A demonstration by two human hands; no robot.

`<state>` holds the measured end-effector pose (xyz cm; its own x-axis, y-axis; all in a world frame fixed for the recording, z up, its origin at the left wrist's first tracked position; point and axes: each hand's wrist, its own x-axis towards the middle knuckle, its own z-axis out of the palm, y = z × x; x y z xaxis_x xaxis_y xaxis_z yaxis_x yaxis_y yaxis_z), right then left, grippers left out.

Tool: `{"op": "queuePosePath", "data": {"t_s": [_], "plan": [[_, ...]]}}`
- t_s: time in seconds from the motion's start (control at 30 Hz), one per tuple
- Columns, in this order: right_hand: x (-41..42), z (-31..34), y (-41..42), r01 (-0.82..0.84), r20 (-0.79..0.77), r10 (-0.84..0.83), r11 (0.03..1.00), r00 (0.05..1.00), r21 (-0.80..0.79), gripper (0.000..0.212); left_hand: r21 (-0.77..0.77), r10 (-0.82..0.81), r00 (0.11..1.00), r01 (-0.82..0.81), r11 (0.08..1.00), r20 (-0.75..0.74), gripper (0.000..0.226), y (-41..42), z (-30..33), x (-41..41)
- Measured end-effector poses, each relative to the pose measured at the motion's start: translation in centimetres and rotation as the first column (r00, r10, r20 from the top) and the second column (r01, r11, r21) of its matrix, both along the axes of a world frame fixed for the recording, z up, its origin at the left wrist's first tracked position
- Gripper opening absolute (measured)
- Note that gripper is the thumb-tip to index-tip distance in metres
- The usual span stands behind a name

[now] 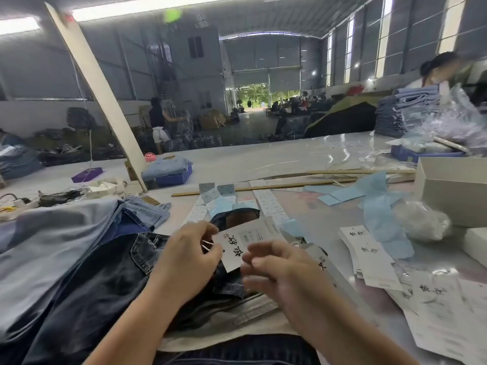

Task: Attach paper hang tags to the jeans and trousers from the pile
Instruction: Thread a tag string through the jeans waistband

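- Around my hands the table [303,159] was crowded: a spread of white hang tags [369,256] lay to my right, strips of small labels [268,204] ran away from me ahead, and light blue paper pieces [379,212] were scattered beyond them.
- A grey box [456,188] stood at the far right, a blue crate [174,176] with folded denim further back on the left, and a slanted white beam [97,93] crossed the left view.
- A pile of jeans [47,246] sat to my left, the dark jeans [110,280] on top reaching under my hands.
- My left hand [189,251] pinched a thin white string [208,246] at the edge of the hang tag [232,248].
- My right hand [279,267] hovered just beside the tag with fingers loosely curled; it was blurred, so I couldn't tell whether it touched the card.
- The tag was held above the dark jeans, its long axis tilted, running from near-right up toward far-left, printed face up.
- The tabletop was pale and glossy, in a big metal-roofed hall with an open door far back; another person [437,72] stood at stacked jeans [405,111] on the right.
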<state>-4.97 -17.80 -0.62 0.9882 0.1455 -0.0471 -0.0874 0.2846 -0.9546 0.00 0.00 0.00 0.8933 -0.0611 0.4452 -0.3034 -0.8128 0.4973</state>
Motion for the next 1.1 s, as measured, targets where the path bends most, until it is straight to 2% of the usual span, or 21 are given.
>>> {"op": "queuePosePath", "data": {"t_s": [0.1, 0.2, 0.23, 0.3, 0.37, 0.4, 0.47, 0.53, 0.77, 0.97, 1.1], "plan": [[2.0, -0.2, 0.7, 0.008, -0.050, -0.014, 0.993, 0.999, -0.120, 0.019, 0.079, -0.017, 0.997, 0.023, 0.997, -0.076, 0.044, -0.2, -0.2, 1.6], [3.7, -0.6, 1.6, 0.037, -0.001, -0.039, 0.937, 0.999, -0.347, 0.033, 0.000, -0.094, 0.985, 0.095, 0.996, -0.147, 0.039, -0.4, -0.8, 2.0], [4.0, -1.0, 1.8, 0.064, 0.062, -0.040, 0.893, 0.997, -0.445, 0.038, -0.066, -0.126, 0.982, 0.118, 0.991, -0.138, 0.035, -0.3, -1.3, 2.2], [4.2, -1.2, 1.9, 0.194, 0.284, -0.019, 0.774, 0.959, -0.603, 0.043, -0.212, -0.200, 0.969, 0.168, 0.963, -0.142, 0.027, 0.0, -1.7, 2.1], [4.3, -1.3, 2.0, 0.373, 0.527, 0.059, 0.639, 0.848, -0.673, 0.046, -0.362, -0.289, 0.947, 0.221, 0.906, -0.143, 0.024, 0.3, -1.7, 2.0], [4.5, -1.2, 2.2, 0.434, 0.594, 0.130, 0.563, 0.794, -0.704, 0.049, -0.403, -0.326, 0.936, 0.249, 0.881, -0.134, 0.024, 0.3, -1.6, 1.9], [5.2, -1.1, 2.6, 0.503, 0.623, 0.254, 0.407, 0.740, -0.762, 0.053, -0.438, -0.375, 0.919, 0.289, 0.851, -0.123, 0.027, 0.6, -1.7, 2.2], [6.0, -0.8, 2.9, 0.497, 0.585, 0.321, 0.317, 0.745, -0.808, 0.053, -0.455, -0.388, 0.914, 0.297, 0.840, -0.120, 0.029, 1.0, -1.9, 2.4], [8.1, -0.5, 4.5, 0.506, 0.593, 0.373, 0.312, 0.714, -0.804, 0.032, -0.502, -0.326, 0.940, 0.234, 0.833, -0.102, 0.030, 2.4, -3.4, 3.4], [8.5, 0.6, 4.9, 0.442, 0.540, 0.277, 0.347, 0.795, -0.827, 0.013, -0.597, -0.373, 0.913, 0.207, 0.775, -0.168, 0.019, 3.5, -3.3, 3.0], [8.1, 0.4, 4.7, 0.391, 0.475, 0.307, 0.298, 0.825, -0.871, 0.012, -0.522, -0.335, 0.930, 0.210, 0.826, -0.155, 0.013, 3.7, -3.8, 1.6]]}}
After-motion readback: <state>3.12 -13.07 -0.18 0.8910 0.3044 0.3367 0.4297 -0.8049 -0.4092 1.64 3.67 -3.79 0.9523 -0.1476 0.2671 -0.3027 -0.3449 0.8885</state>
